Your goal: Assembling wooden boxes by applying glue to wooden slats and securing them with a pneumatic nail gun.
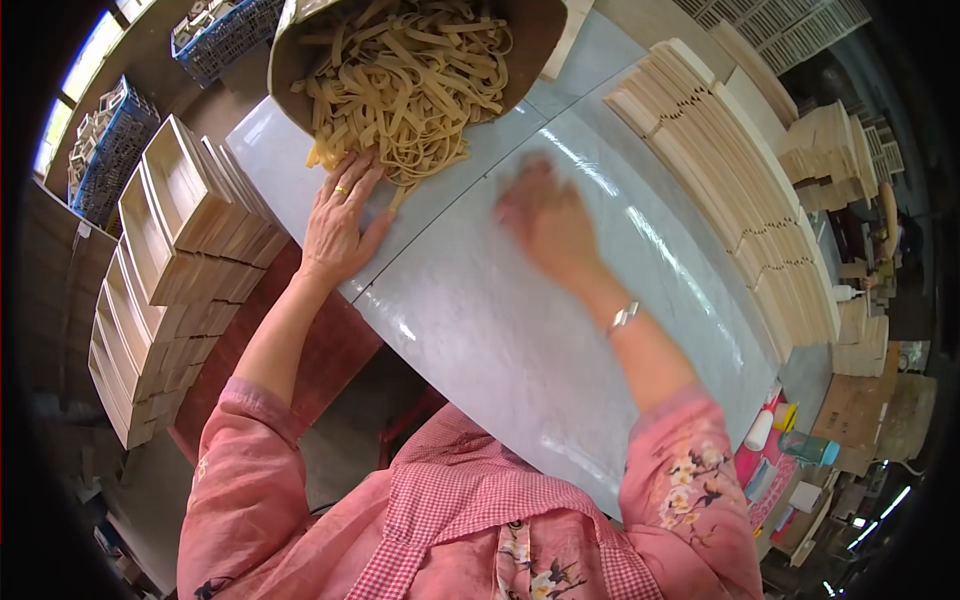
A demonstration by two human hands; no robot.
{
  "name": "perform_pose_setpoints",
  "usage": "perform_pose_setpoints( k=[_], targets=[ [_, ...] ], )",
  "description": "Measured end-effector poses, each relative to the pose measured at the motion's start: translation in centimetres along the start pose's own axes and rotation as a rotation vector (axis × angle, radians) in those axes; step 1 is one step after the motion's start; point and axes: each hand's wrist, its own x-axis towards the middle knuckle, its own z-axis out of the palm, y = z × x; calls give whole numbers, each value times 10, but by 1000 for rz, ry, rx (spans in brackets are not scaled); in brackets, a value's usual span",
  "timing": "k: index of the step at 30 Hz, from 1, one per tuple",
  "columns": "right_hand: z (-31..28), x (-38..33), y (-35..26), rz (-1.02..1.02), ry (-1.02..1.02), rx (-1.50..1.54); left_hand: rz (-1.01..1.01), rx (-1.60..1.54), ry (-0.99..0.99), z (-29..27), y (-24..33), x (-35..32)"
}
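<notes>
A tangled heap of tan flat bands (410, 75), many of them looped, spills from the mouth of a tilted brown container (540, 45) at the far side of the grey table (470, 330). My left hand (340, 215), with a ring on one finger, lies at the near edge of the heap. Its fingers are stretched out and touch the bands, and the thumb is apart. Over the table to the right, my right hand (555, 225) is smeared by motion. Its fingers are too blurred to show whether they hold anything.
Stacked shallow wooden boxes (165, 250) stand left of the table, with blue crates (115, 150) of small pieces behind them. Long stacks of thin wooden pieces (725, 165) line the right side. A clear bottle (808, 448) lies among small items at the near right.
</notes>
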Motion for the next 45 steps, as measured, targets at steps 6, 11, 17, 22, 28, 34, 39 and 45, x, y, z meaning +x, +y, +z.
perform_pose_setpoints(
  k=[6,11,17,22,28,34,39,45],
  targets=[
    [5,49,110,185,125,-136,21,24,0,6,-3,8],
    [0,4,-78,235,-112,66,9,79,11,11,-15,-4],
    [10,-72,-163,-194,88,194,20,63,12,12,-12,1],
    [-10,-19,-14,196,77,-52,10,88,26,10,-9,-2],
    [12,0,-63,256,-38,104,20,70,35,14,-9,-4],
    [6,-23,-104,-96,71,73,8,77,56,13,-14,-2],
    [3,33,25,158,144,-256,33,70,54,9,-4,9],
    [10,-39,-91,-18,-28,-48,-29,55,23,14,-12,-7]
  ],
)
